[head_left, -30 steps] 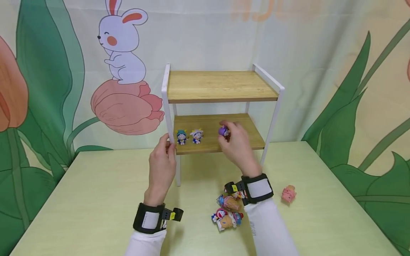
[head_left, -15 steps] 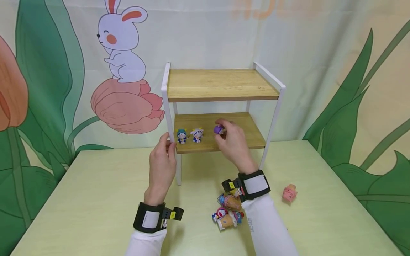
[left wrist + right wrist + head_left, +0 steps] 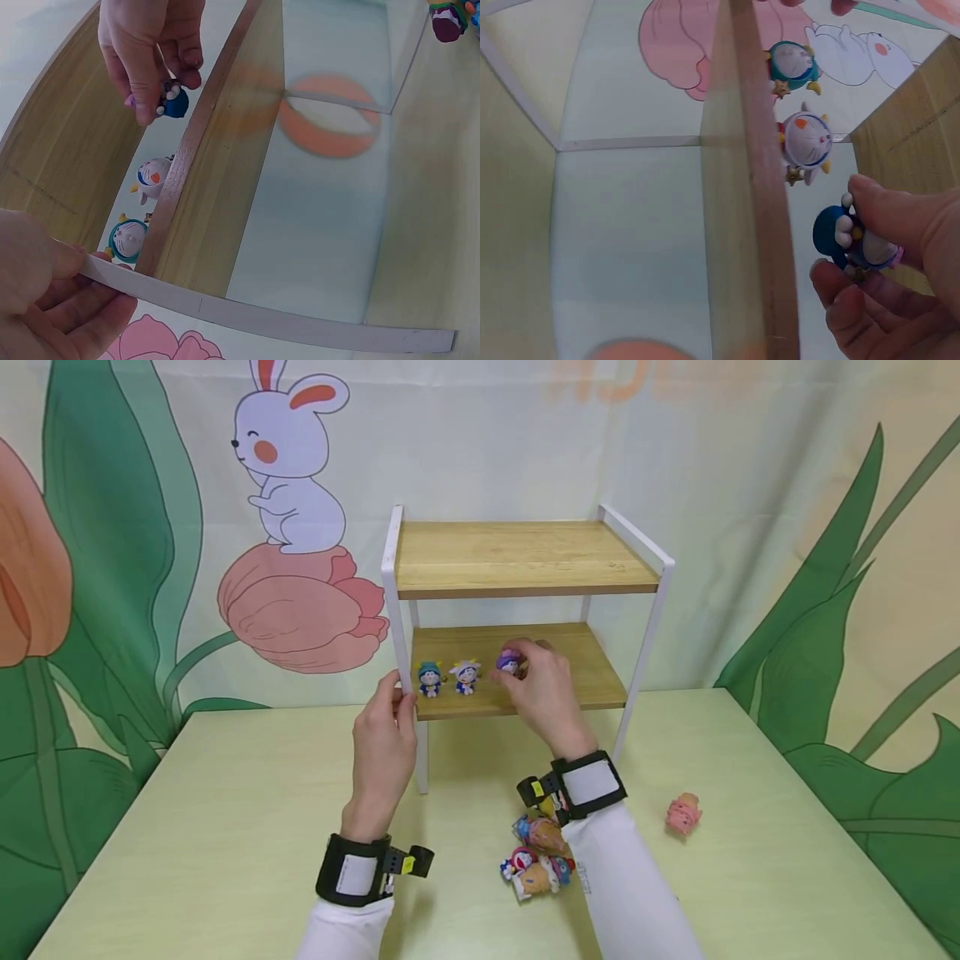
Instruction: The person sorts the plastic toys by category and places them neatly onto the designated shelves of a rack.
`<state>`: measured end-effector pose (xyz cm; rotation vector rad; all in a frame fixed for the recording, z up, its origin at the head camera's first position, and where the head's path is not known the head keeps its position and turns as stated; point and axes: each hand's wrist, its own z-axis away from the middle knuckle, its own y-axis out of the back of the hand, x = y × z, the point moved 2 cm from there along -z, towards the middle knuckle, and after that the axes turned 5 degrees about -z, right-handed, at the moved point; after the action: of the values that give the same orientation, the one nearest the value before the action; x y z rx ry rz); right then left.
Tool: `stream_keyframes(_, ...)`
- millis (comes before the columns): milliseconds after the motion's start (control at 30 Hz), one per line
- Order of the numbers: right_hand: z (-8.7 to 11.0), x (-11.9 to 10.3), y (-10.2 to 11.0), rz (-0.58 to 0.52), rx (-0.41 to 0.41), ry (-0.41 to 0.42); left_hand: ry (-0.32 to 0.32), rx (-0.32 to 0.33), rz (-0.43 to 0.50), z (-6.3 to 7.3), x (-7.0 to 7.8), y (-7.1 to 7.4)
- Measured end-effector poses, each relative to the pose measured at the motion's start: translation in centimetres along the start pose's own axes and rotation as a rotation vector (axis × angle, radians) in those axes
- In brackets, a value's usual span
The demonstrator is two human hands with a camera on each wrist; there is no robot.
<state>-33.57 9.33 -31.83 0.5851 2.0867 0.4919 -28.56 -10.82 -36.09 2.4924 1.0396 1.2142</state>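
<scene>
In the head view, the left forearm [image 3: 348,931] extended up from the bottom edge, left hand [image 3: 382,727] curled just left of centre, and the right forearm [image 3: 628,885] slanted inward, right hand [image 3: 546,695] pinching right of centre!

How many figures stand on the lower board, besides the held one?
2: the teal-hatted figure nearest the left hand, and the white-hatted figure beside it. The right hand covers part of the lower board; no others show.

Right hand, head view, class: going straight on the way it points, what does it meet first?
The right hand would likely meet the curtain behind the shelf first, passing right of the white-hatted toy. Depth is unclear; if sloping down, its purple-hatted toy might touch the lower board.
</scene>
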Motion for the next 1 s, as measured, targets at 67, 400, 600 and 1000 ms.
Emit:
stream_keyframes(67,-0.04,0.2,-0.07,0.005,0.009,-0.011,0.0,-0.001,0.0,0.03,0.07,-0.02)
stream_keyframes(400,-0.42,0.68,-0.49,0.074,-0.007,-0.027,-0.02,0.016,-0.005,-0.08,0.23,0.06)
stream_keyframes(600,-0.58,0.81,-0.7,0.086,-0.044,-0.018,-0.005,0.01,-0.012,0.0,0.08,-0.05)
stream_keyframes(1000,-0.58,0.6,-0.71,0.115,-0.075,0.0,0.011,0.003,-0.011,-0.05,0.26,-0.01)
